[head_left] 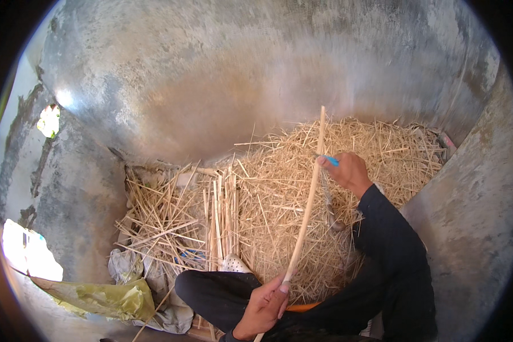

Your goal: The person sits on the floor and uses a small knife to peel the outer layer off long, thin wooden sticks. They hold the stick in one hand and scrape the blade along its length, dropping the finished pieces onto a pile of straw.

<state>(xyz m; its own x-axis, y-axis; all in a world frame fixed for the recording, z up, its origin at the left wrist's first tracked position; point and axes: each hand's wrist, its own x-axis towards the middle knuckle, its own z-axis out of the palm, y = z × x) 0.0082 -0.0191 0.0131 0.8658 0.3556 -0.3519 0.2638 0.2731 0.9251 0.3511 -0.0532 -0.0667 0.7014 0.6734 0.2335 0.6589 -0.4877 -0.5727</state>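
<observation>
1. Grey, stained walls [222,68] are enclosing the space; we are observing daylight entering through two ragged openings on the left, the larger opening [31,251] below.
2. We are finding a straw heap [273,205] covering the middle and right of the floor.
3. One black sleeve [390,233] is reaching in from the lower right, over the seated person's dark-clothed legs.
4. We are noting loose stalks [159,222] lying crisscrossed at the left.
5. Yellow-green sheeting [117,299] is sagging at lower left.
6. Several pale strips [217,216] are lying roughly parallel between the stalks and the straw.
7. We are locating one long pale strip [308,222] slanting upward in front of the straw, bowing slightly.
8. The left hand [266,304] is closing around its lower part, thumb pressing along it.
9. The right hand [346,170] is pinching a small tool beside the strip's upper part; we are unable to tell whether its fingers are touching the strip.
10. A pale perforated shoe [234,264] is showing behind the bent left leg.
11. We are recording that small blue tool [330,161] meeting the strip's edge.
</observation>
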